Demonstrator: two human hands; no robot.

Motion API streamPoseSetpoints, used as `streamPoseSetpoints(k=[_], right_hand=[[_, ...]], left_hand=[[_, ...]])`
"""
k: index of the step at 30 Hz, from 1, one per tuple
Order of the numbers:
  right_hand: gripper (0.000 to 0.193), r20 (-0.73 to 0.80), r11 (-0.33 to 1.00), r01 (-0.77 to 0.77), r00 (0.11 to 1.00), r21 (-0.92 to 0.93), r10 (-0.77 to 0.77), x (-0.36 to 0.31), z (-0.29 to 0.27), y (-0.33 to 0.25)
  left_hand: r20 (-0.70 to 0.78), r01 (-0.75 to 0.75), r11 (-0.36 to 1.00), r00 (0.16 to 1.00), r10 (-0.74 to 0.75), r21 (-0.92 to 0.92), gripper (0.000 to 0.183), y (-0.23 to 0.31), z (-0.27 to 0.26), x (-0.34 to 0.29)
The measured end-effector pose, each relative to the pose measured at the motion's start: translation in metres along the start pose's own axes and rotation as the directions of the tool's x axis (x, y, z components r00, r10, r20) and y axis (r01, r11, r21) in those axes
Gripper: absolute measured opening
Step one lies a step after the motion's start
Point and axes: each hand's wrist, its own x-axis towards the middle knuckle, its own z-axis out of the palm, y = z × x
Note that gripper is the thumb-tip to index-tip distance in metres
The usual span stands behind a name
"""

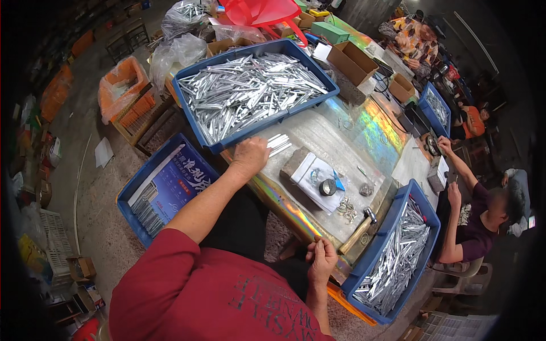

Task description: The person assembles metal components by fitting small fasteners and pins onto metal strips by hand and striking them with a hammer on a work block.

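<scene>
Here's the left hand [250,156], fingers curled down at the near table edge, and a few flat silver strips [278,144] fan out at two o'clock, right up against its knuckles; gripped or merely lying there, I cannot tell! Down at five o'clock from it, the right hand [323,261] sits just off the table edge, thumb drawn in against bent fingers, and whether anything is pinched inside is hidden.

Straight up at twelve from the left hand, a big blue tray [278,120] is heaped with more silver strips. Swing to four o'clock and there's a grey block [294,163], a white pad [324,196] on top, carrying a small black cup [327,187].

From the right hand, one o'clock brings a scatter of little metal bits [347,210], two o'clock a hammer [357,233] with a wooden handle, and three o'clock a second blue tray [377,247], loaded with strips as well. Beyond that, a co-worker in a purple shirt [483,227] has both hands raised at the table.

Out at eight from the left hand, a lower blue tub [128,219] holds a printed sheet and strips; at ten, an orange bin [122,85] lined with clear plastic
</scene>
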Motion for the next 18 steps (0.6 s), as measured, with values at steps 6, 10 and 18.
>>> streamPoseSetpoints(k=[6,10,18], right_hand=[[0.017,-0.006,1.0,0.008,1.0,-0.005,-0.008,0.0,-0.004,0.004],[0.016,-0.006,1.0,0.025,1.0,-0.014,-0.025,0.0,-0.005,0.008],[0.017,0.042,0.999,0.0,0.999,-0.036,0.002,-0.002,0.001,0.009]], left_hand=[[-0.152,-0.069,0.991,0.987,0.051,-0.112,0.01,0.001,-0.043,0.006],[-0.111,0.121,0.986,0.985,-0.134,-0.116,0.011,-0.049,-0.049,0.034],[0.418,0.237,0.964,0.869,-0.264,0.117,0.018,-0.089,-0.035,0.052]])
